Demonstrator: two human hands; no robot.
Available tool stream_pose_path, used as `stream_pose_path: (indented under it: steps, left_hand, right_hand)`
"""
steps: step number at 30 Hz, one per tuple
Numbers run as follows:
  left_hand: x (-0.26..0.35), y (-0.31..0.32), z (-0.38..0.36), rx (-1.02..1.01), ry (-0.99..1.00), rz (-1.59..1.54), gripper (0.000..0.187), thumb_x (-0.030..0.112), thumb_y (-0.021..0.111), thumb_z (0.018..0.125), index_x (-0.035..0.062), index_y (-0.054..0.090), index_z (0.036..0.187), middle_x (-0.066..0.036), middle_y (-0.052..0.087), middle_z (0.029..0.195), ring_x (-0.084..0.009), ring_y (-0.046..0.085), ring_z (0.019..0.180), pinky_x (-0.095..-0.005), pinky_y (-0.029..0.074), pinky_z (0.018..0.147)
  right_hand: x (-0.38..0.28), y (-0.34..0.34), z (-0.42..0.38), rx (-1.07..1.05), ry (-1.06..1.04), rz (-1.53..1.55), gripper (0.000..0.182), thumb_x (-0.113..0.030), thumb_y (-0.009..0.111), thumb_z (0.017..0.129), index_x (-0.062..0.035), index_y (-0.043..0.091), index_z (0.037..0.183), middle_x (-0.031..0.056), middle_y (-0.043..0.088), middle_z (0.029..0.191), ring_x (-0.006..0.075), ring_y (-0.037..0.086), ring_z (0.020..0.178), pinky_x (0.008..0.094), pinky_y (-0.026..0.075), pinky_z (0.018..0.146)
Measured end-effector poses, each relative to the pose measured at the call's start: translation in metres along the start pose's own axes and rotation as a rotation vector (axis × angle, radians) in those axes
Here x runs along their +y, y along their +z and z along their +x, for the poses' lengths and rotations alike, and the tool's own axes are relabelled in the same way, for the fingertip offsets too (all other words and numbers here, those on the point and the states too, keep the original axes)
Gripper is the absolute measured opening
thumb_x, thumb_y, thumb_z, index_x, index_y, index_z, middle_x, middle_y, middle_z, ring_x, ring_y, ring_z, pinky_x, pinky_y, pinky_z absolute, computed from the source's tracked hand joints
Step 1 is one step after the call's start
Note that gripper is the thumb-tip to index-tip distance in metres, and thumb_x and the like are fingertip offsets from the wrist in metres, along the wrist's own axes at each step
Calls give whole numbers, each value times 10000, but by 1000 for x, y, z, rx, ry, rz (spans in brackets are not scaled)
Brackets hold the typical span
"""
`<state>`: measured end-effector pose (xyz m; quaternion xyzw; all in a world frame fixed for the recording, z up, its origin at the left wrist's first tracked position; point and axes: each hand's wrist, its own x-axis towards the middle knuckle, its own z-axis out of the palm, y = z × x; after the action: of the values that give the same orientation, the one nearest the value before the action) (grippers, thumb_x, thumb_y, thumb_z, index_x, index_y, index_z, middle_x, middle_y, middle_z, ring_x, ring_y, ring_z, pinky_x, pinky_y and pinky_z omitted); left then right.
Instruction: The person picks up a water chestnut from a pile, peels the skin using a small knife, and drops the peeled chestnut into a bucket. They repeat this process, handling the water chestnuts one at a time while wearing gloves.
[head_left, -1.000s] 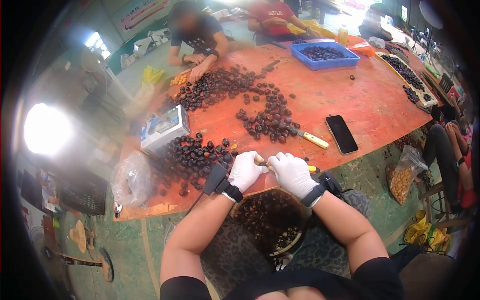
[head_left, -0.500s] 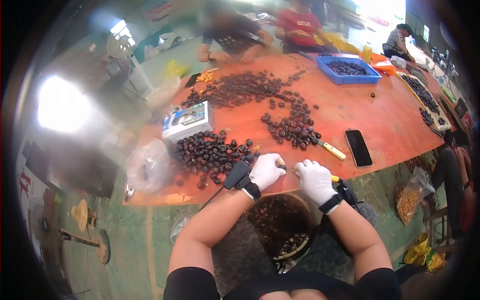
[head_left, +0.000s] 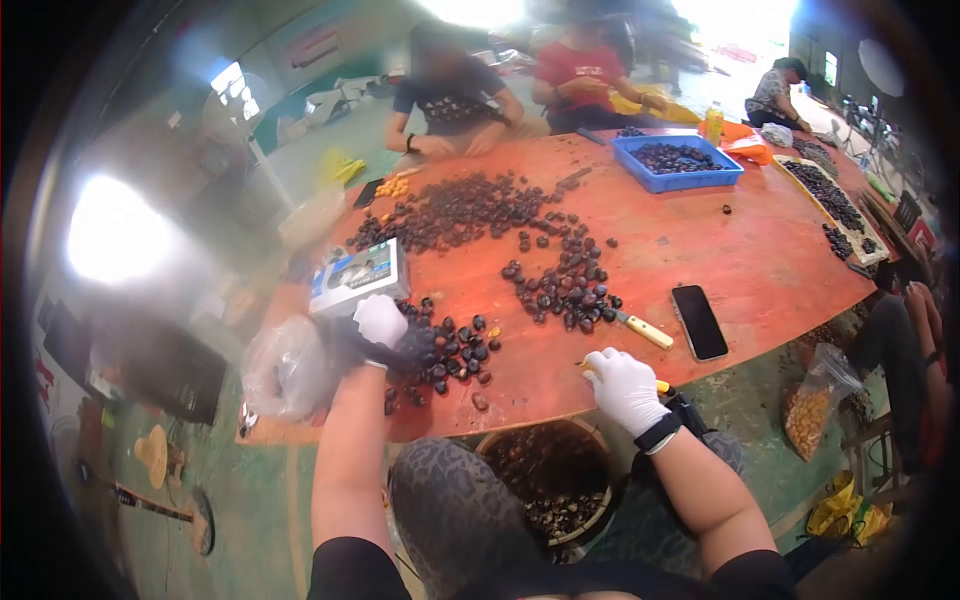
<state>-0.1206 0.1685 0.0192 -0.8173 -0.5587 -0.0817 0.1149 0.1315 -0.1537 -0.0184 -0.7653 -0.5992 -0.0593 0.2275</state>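
Note:
My left hand (head_left: 380, 320), in a white glove, is over the near left pile of dark brown chestnuts (head_left: 452, 352), close to a white-and-blue box (head_left: 360, 277). Motion smears it and its fingers do not show clearly. Above the table's near edge, my right hand (head_left: 625, 388), also gloved, is closed around a small knife with a yellow handle (head_left: 663, 387). The knife's tip pokes out beyond the fingers on the left side. Below the edge, between my knees, stands a round tub (head_left: 605, 500) with dark shells and scraps inside.
On the red table (head_left: 640, 270) lie a phone (head_left: 699, 322), a cream-handled knife (head_left: 648, 332) and more chestnuts (head_left: 568, 280). A blue tray (head_left: 680, 180) of chestnuts stands farther back. A plastic bag (head_left: 287, 370) sits at left. Two people (head_left: 455, 105) work across the table.
My left hand has gone from beside my right hand, where it held a dark chestnut, leftward to the pile. My right hand stays near the edge with the knife. The view has shifted slightly.

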Motion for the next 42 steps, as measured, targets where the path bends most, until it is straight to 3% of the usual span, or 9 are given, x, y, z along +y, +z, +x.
stream_pose_path:
  steps: [5, 8, 13, 21, 22, 26, 31, 37, 42]
  left_hand:
    - [110, 9, 30, 185, 350, -707, 371, 220, 711, 809, 28, 669, 1124, -196, 665, 1118, -350, 613, 1084, -430, 482, 941]
    - [164, 35, 38, 79, 254, -618, 434, 282, 724, 831, 51, 646, 1190, -195, 658, 1149, -348, 609, 1095, -436, 481, 938]
    - [195, 57, 42, 20, 74, -811, 315, 222, 798, 749, 32, 710, 984, -169, 714, 992, -325, 678, 952, -408, 524, 833]
    - [173, 74, 53, -109, 55, -1127, 291, 107, 792, 747, -11, 680, 988, -133, 725, 980, -223, 696, 872, -335, 533, 805]
    - [173, 70, 49, -159, 84, -1362, 266, 53, 764, 755, -8, 685, 1001, -100, 725, 991, -183, 686, 844, -308, 533, 788]
    - [172, -15, -32, -414, 298, -1312, 288, -5, 703, 781, -16, 682, 1068, -75, 710, 1017, -143, 661, 898, -279, 525, 814]
    - [166, -12, -104, -636, 378, -1227, 308, -25, 723, 778, -31, 670, 1081, -81, 694, 1051, -132, 651, 939, -280, 521, 856]
    - [174, -26, -118, -486, 474, -902, 308, 60, 832, 652, 11, 697, 925, -162, 690, 926, -275, 677, 855, -353, 526, 797]
    - [174, -23, -120, -407, 515, -875, 297, 57, 850, 627, 11, 676, 862, -154, 671, 916, -283, 670, 826, -363, 525, 777]
  right_hand:
    - [0, -1, 2, -68, 32, -34, 167, -280, 616, 884, -142, 599, 977, 90, 605, 878, 291, 640, 843, 440, 528, 658]
    - [0, -5, 3, -94, 51, 5, 184, -285, 613, 890, -135, 604, 997, 96, 611, 887, 295, 647, 851, 441, 531, 670]
    - [2, -8, 1, -86, 42, 27, 176, -277, 605, 900, -135, 601, 1005, 95, 608, 889, 294, 646, 846, 434, 529, 667]
    - [3, -6, 3, -67, 45, 64, 178, -276, 605, 901, -126, 604, 997, 103, 610, 875, 302, 646, 839, 446, 525, 675]
    - [5, -4, 2, -55, 41, 66, 177, -276, 603, 902, -126, 604, 994, 103, 610, 878, 302, 646, 842, 446, 525, 676]
    - [3, -5, -2, -46, 37, 33, 178, -270, 608, 894, -132, 598, 1005, 97, 606, 888, 296, 643, 851, 442, 526, 681]
    - [4, -2, -6, 78, -32, 33, 171, -252, 638, 855, -136, 576, 964, 82, 575, 870, 274, 620, 817, 431, 508, 640]
    - [0, 3, -5, 146, -145, -45, 173, -235, 668, 826, -132, 567, 921, 64, 548, 848, 254, 600, 834, 401, 498, 642]
    - [-9, 9, 1, 109, -168, -22, 179, -240, 673, 820, -128, 569, 914, 63, 548, 853, 251, 597, 842, 397, 497, 653]
